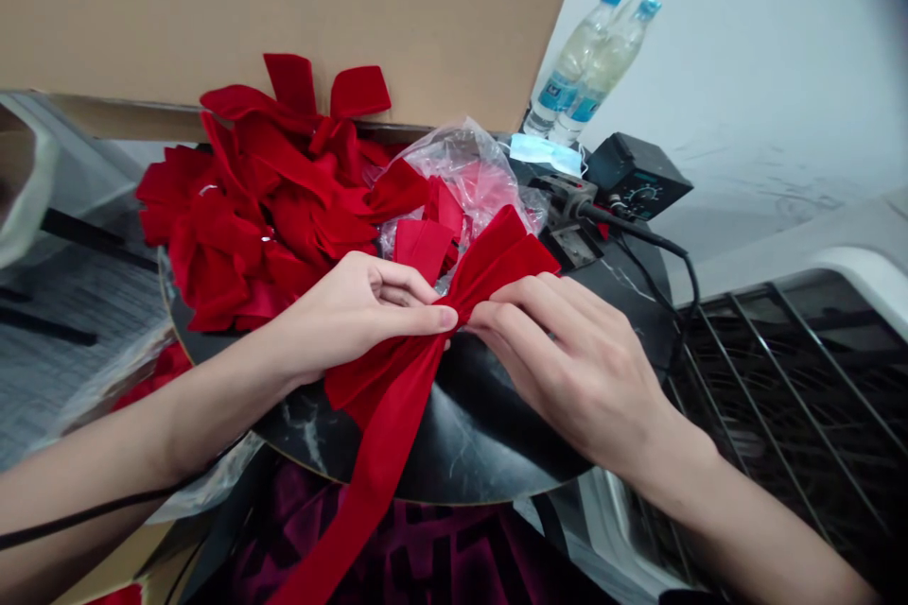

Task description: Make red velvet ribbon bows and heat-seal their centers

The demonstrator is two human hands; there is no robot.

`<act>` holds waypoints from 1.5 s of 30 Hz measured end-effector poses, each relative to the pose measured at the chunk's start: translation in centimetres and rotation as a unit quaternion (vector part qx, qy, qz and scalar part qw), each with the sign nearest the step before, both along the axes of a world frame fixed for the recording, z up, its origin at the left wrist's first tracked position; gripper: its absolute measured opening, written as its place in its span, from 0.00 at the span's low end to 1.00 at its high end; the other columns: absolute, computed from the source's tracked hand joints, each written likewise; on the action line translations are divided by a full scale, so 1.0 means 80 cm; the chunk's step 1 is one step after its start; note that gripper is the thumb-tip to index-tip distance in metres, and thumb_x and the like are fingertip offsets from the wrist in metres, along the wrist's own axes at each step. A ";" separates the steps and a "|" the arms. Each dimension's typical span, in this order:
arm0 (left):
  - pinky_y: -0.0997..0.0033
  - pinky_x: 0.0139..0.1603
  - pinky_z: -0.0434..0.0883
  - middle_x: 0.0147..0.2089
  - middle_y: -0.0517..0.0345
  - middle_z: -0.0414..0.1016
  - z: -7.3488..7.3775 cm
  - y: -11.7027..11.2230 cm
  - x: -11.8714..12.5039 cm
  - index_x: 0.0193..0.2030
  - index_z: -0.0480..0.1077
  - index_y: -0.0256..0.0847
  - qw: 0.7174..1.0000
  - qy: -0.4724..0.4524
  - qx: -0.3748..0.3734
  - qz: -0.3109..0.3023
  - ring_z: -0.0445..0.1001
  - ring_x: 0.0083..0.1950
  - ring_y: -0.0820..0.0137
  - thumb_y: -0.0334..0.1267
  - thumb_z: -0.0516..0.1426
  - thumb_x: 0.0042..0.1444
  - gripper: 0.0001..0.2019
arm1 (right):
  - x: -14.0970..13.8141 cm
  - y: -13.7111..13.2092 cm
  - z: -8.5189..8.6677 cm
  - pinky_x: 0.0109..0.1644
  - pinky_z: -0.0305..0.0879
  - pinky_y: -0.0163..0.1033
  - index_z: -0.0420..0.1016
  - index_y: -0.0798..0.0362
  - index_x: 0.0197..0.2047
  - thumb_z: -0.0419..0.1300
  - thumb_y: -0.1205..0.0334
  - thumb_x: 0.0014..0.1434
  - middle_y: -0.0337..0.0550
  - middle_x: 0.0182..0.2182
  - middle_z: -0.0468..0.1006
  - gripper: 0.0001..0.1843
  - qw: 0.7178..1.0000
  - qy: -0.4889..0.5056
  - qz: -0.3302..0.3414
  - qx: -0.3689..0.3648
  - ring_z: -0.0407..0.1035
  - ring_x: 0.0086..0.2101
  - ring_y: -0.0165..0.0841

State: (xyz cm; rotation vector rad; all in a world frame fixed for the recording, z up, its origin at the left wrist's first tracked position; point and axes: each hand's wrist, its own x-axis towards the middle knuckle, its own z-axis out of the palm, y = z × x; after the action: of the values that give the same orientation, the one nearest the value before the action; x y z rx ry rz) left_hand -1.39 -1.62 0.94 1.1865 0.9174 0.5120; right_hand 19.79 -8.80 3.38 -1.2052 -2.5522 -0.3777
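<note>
Both hands meet at the centre of a red velvet ribbon (397, 397) that is folded into a bow shape over a round black marble-look table (489, 454). My left hand (355, 312) pinches the gathered middle of the ribbon between thumb and fingers. My right hand (567, 350) presses its fingertips on the same pinch from the right, fingers closed on the fabric. One ribbon loop (503, 255) fans up behind the hands, and a long tail hangs down over the table's front edge.
A pile of finished red bows (262, 198) lies at the back left. A clear plastic bag (468, 170) holds more red pieces. A cardboard box (284, 9) stands behind. Two water bottles (592, 57), a face mask (546, 151), a black dial unit (638, 180) with cable, and a black grille (787, 397) lie right.
</note>
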 end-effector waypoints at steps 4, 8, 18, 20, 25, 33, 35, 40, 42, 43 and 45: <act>0.70 0.38 0.81 0.31 0.53 0.86 0.000 -0.005 0.000 0.31 0.81 0.39 0.988 -0.077 -0.136 0.008 0.84 0.33 0.64 0.40 0.72 0.49 0.09 | 0.022 0.017 -0.010 0.36 0.63 0.45 0.76 0.55 0.47 0.60 0.70 0.66 0.49 0.38 0.81 0.07 0.993 0.018 0.103 0.059 0.70 0.34 0.37; 0.71 0.41 0.81 0.33 0.55 0.86 -0.003 -0.007 0.001 0.34 0.81 0.39 0.990 -0.050 0.000 0.134 0.85 0.36 0.63 0.40 0.73 0.47 0.10 | 0.022 0.022 -0.022 0.40 0.70 0.43 0.76 0.49 0.51 0.63 0.69 0.65 0.45 0.41 0.83 0.11 0.989 0.134 0.040 0.054 0.76 0.37 0.36; 0.73 0.43 0.82 0.36 0.58 0.86 0.003 -0.012 0.006 0.37 0.83 0.39 0.950 0.042 0.229 0.210 0.85 0.37 0.65 0.39 0.72 0.48 0.10 | -0.056 0.003 -0.039 0.44 0.75 0.36 0.78 0.52 0.44 0.59 0.70 0.67 0.40 0.37 0.85 0.08 0.928 0.350 -0.112 -0.057 0.78 0.34 0.30; 0.75 0.42 0.82 0.35 0.60 0.86 0.002 -0.013 0.005 0.36 0.83 0.40 0.952 0.025 0.217 0.216 0.85 0.37 0.66 0.37 0.72 0.47 0.09 | -0.051 0.006 -0.039 0.45 0.75 0.37 0.77 0.54 0.44 0.58 0.70 0.66 0.41 0.37 0.84 0.07 0.931 0.342 -0.111 -0.058 0.78 0.35 0.30; 0.76 0.39 0.81 0.33 0.60 0.86 0.000 -0.009 0.001 0.34 0.83 0.41 0.977 -0.039 0.070 0.195 0.85 0.37 0.65 0.36 0.74 0.45 0.09 | -0.035 0.010 -0.035 0.35 0.73 0.31 0.75 0.52 0.41 0.59 0.66 0.67 0.37 0.32 0.80 0.03 0.863 0.437 -0.096 -0.236 0.74 0.29 0.27; 0.76 0.38 0.81 0.34 0.60 0.86 -0.001 -0.008 -0.001 0.37 0.84 0.40 0.969 0.005 0.157 0.189 0.85 0.36 0.65 0.36 0.74 0.45 0.11 | -0.037 0.005 -0.031 0.26 0.65 0.29 0.78 0.53 0.42 0.62 0.63 0.66 0.37 0.30 0.79 0.05 0.862 0.442 -0.117 -0.217 0.69 0.23 0.23; 0.77 0.37 0.81 0.33 0.61 0.86 0.000 -0.010 0.001 0.36 0.84 0.41 0.969 -0.010 0.155 0.195 0.85 0.36 0.66 0.35 0.74 0.44 0.10 | -0.041 0.003 -0.032 0.28 0.65 0.29 0.78 0.52 0.42 0.62 0.63 0.66 0.36 0.30 0.79 0.04 0.879 0.425 -0.115 -0.184 0.69 0.23 0.22; 0.82 0.37 0.79 0.31 0.64 0.86 0.007 -0.018 0.007 0.33 0.85 0.45 0.959 -0.087 0.127 0.239 0.84 0.34 0.70 0.34 0.74 0.44 0.08 | -0.054 -0.009 -0.039 0.25 0.60 0.28 0.75 0.49 0.43 0.59 0.57 0.69 0.33 0.26 0.74 0.06 0.757 0.579 -0.145 -0.268 0.66 0.24 0.23; 0.83 0.36 0.79 0.32 0.64 0.86 0.012 -0.019 0.005 0.33 0.85 0.46 0.953 -0.096 0.139 0.252 0.84 0.33 0.72 0.35 0.74 0.46 0.07 | -0.051 -0.018 -0.042 0.23 0.55 0.28 0.75 0.49 0.42 0.59 0.53 0.69 0.33 0.24 0.70 0.10 0.710 0.604 -0.140 -0.333 0.60 0.22 0.23; 0.84 0.36 0.78 0.32 0.64 0.86 0.016 -0.018 0.002 0.34 0.85 0.47 0.950 -0.096 0.147 0.260 0.83 0.33 0.73 0.36 0.73 0.47 0.06 | -0.047 -0.024 -0.044 0.23 0.53 0.29 0.76 0.50 0.40 0.59 0.52 0.69 0.32 0.23 0.68 0.12 0.698 0.599 -0.131 -0.370 0.58 0.21 0.22; 0.85 0.35 0.78 0.33 0.62 0.86 0.025 -0.014 -0.004 0.35 0.85 0.46 0.942 -0.092 0.167 0.274 0.83 0.33 0.74 0.38 0.72 0.51 0.05 | -0.034 -0.038 -0.047 0.23 0.51 0.29 0.74 0.52 0.36 0.60 0.51 0.69 0.31 0.21 0.64 0.14 0.682 0.571 -0.110 -0.442 0.55 0.21 0.22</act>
State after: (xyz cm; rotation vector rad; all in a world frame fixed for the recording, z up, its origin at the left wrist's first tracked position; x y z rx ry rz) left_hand -1.71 -2.74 2.90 1.1508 1.0222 1.2499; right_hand 17.07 -11.81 -0.41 -1.3189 -1.3447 1.3256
